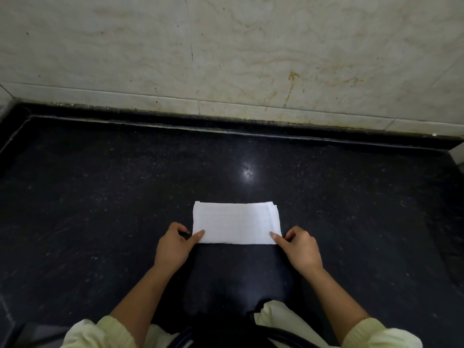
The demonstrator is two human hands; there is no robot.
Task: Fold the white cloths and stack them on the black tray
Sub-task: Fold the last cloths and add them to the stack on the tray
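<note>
A white cloth (236, 223) lies folded into a flat rectangle on the black stone counter (100, 197), near the middle. My left hand (174, 244) pinches the cloth's near left corner between thumb and index finger. My right hand (301, 247) pinches the near right corner the same way. Both hands rest low on the counter at the cloth's front edge. No black tray can be made out apart from the dark counter.
A pale marble-look tiled wall (251, 59) rises behind the counter, with a raised black ledge (226, 124) along its foot. Cream sleeves (113, 332) and a dark curved object (288, 335) sit at the bottom edge.
</note>
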